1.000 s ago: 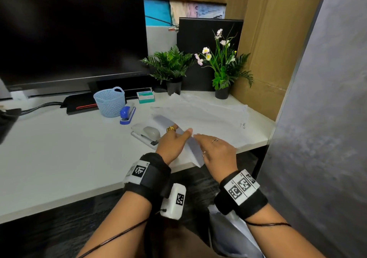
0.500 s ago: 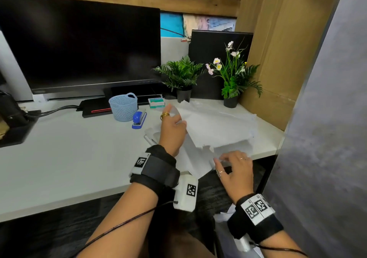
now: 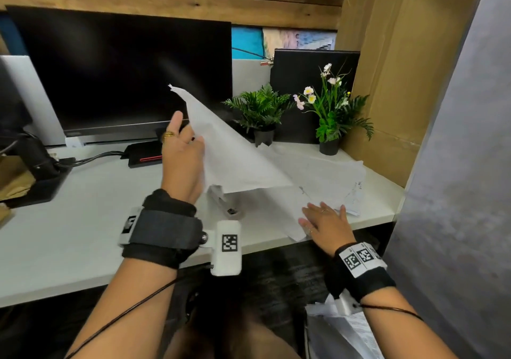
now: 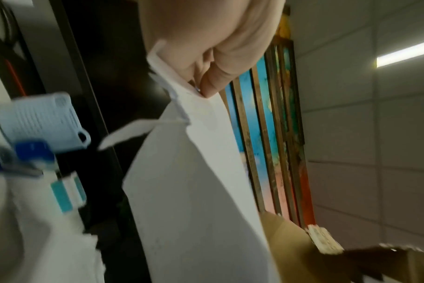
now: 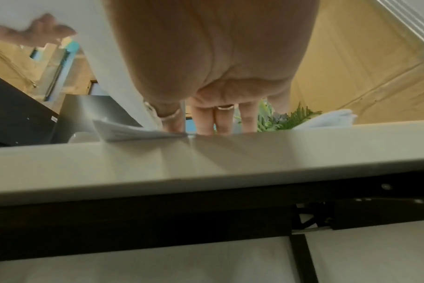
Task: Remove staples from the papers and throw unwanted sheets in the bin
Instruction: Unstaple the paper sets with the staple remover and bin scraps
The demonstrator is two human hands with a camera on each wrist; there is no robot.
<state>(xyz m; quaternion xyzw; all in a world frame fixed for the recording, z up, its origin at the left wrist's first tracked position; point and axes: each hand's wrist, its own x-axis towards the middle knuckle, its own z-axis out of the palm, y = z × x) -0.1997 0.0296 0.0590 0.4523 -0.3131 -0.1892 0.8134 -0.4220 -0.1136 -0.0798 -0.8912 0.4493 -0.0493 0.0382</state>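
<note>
My left hand is raised above the desk and pinches the edge of a white sheet, which hangs from it as a slanted flap; the left wrist view shows thumb and fingers closed on that sheet. My right hand lies flat with straight fingers on the paper pile at the desk's front right edge; the right wrist view shows its fingers on the papers. A grey stapler peeks out under the lifted sheet. Crumpled papers in a bin sit below the desk.
A black monitor stands at the back. Two potted plants stand at the back right beside a cardboard wall. A pale blue basket, a blue stapler and a teal box lie behind the sheet.
My left hand rose higher, lifting the sheet off the pile. My right hand moved from below the desk edge onto the papers and flattened.
</note>
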